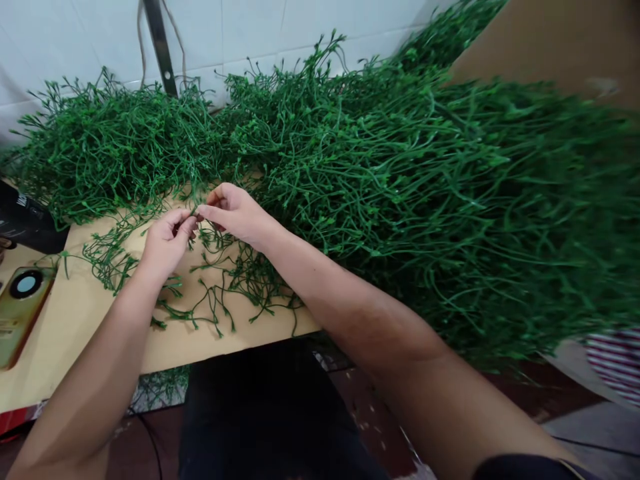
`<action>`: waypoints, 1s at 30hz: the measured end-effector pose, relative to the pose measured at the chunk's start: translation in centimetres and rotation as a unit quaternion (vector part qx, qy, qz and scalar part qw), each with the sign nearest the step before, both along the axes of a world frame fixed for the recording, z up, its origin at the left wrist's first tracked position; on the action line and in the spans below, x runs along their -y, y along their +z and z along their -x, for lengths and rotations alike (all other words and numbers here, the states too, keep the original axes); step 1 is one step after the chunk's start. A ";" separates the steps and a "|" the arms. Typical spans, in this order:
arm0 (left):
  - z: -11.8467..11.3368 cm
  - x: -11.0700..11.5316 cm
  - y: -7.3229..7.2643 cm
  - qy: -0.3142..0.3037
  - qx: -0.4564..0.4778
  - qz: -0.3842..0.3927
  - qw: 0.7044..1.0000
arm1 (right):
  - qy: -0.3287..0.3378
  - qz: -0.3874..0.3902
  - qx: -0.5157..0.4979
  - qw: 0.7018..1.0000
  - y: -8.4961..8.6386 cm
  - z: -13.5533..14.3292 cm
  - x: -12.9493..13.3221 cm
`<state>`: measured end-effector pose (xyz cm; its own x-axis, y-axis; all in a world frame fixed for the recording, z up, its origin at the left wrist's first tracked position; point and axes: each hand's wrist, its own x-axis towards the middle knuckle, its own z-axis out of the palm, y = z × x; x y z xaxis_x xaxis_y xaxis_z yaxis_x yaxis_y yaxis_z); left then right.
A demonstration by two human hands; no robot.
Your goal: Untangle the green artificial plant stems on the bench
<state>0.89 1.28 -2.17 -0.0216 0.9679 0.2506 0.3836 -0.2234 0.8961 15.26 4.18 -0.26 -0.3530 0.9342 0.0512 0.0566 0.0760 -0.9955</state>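
Observation:
My left hand (171, 235) is closed in a pinch on a thin green stem (195, 211) above the cardboard-covered surface (200, 347). Right beside it, my right hand (233, 212) pinches the same small stem, and the fingertips of both hands almost touch. Loose green plastic stems (215, 300) lie scattered below and around my hands. Behind them is a thick heap of green stems (125, 140), and a larger pile (400, 173) spreads along the right side. The far ends of the held stem are hard to tell from the pile.
At the left edge lie a phone (23, 307) in a case and a black cylindrical object (27, 217). A metal strip (161, 47) stands against the white tiled wall. A brown cardboard sheet (545, 50) rises at the back right.

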 end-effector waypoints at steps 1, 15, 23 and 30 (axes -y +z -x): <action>0.0 0.0 0.1 0.006 0.004 -0.007 1.000 | 0.000 0.012 -0.004 1.000 0.1 -0.1 0.0; 0.2 0.1 0.6 0.027 0.097 0.040 0.994 | 0.038 0.005 -0.010 0.999 0.1 0.0 0.4; 0.3 0.3 0.3 0.048 -0.094 -0.093 0.990 | 0.016 -0.158 0.070 0.985 -0.4 -1.3 -1.0; 1.1 0.5 0.4 0.071 -0.260 -0.217 0.938 | 0.135 -0.146 0.124 0.972 -0.2 -1.5 -0.8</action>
